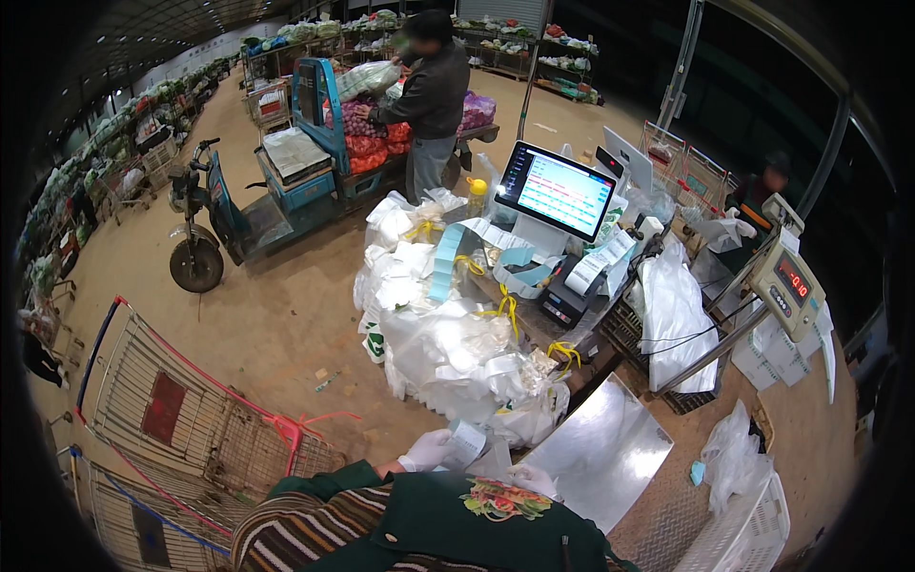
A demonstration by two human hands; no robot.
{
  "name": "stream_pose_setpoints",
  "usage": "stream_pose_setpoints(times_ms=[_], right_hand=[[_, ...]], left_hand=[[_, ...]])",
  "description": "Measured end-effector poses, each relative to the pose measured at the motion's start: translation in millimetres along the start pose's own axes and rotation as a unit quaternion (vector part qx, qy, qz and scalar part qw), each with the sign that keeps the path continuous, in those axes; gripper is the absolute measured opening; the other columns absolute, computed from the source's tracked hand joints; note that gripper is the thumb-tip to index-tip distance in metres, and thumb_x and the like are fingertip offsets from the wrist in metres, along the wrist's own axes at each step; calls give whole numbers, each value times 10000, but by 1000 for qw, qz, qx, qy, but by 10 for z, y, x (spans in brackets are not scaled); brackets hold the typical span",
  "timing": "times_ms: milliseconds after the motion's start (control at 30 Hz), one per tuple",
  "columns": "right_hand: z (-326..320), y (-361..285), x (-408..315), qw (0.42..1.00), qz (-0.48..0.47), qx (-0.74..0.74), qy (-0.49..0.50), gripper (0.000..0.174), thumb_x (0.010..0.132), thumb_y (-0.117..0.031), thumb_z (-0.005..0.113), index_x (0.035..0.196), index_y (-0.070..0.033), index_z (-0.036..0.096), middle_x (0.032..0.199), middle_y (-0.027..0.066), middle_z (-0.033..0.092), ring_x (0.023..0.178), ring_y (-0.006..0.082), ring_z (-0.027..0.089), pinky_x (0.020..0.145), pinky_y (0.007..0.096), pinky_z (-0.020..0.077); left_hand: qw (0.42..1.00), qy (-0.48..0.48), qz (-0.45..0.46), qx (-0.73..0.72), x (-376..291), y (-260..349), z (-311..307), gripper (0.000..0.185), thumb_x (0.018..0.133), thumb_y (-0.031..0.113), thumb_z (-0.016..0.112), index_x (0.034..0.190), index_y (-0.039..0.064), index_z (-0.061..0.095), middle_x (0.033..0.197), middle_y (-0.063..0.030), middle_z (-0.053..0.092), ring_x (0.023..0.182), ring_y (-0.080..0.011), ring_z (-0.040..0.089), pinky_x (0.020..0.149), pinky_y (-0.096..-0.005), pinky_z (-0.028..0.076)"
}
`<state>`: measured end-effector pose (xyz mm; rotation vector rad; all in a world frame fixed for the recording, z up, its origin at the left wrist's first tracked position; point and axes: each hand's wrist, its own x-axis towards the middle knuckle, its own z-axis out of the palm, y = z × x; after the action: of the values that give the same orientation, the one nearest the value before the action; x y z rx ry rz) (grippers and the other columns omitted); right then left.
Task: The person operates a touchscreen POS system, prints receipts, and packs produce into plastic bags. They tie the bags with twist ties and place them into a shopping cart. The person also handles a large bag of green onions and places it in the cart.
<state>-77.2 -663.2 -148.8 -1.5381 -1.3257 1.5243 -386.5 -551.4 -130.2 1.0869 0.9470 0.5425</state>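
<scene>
In a white glove, my left hand (427, 452) grips a strip of printed paper labels (466, 441) in front of my apron. My right hand (535, 480), gloved too, is partly hidden by the apron's edge. Its fingers are at a pale, translucent strip (495, 460), but the hold on it is unclear. Just beyond both hands bulges a big heap of white plastic bags and label backing (457, 350), tied in places with yellow ties (509, 309). To the right of my right hand lies the shiny metal platform of a scale (607, 447).
A label printer (568, 293) and a touchscreen monitor (557, 189) stand behind the heap. The scale's display (790, 282) rises on a post at right. Shopping carts (193, 407) flank my left. Beyond, a person (432, 100) stands at a blue cargo tricycle (286, 207); another person (758, 207) is at right.
</scene>
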Motion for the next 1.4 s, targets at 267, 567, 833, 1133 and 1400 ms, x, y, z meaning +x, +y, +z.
stream_pose_setpoints(times_ms=[267,567,833,1133,1400], right_hand=[[-17,126,-34,986,24,140,87,233,919,-87,632,1139,-46,699,844,4,683,693,61,610,623,235,491],[-53,193,49,991,3,98,92,278,938,-7,573,1195,-4,676,1033,74,731,899,120,667,813,278,536],[-74,-210,-43,983,29,98,149,274,925,-28,590,1182,6,679,996,83,729,866,133,669,787,282,539],[-1032,-713,182,948,-61,-160,269,255,909,-32,534,1070,-4,730,918,79,722,866,163,664,831,304,527],[-1962,-2112,865,945,-226,-81,221,187,893,12,594,1039,34,709,967,66,713,952,156,660,901,281,507]], left_hand=[[996,-7,18,-92,-77,57,158,297,890,-79,525,1171,-23,606,1096,-95,698,981,-178,679,867,-318,546],[997,9,48,-65,-18,-174,130,317,896,-83,517,1196,-35,603,1111,-111,703,1006,-194,686,913,-344,548],[998,43,9,-52,-141,125,129,369,870,-95,511,1222,-32,603,1129,-110,705,1011,-204,694,901,-346,560],[975,201,81,-47,-107,489,-434,362,809,-83,488,1134,-13,629,1010,-76,704,910,-185,676,803,-301,536],[914,384,123,-45,28,339,-1074,385,789,-133,448,1090,18,633,940,-80,686,833,-178,662,757,-295,540]])
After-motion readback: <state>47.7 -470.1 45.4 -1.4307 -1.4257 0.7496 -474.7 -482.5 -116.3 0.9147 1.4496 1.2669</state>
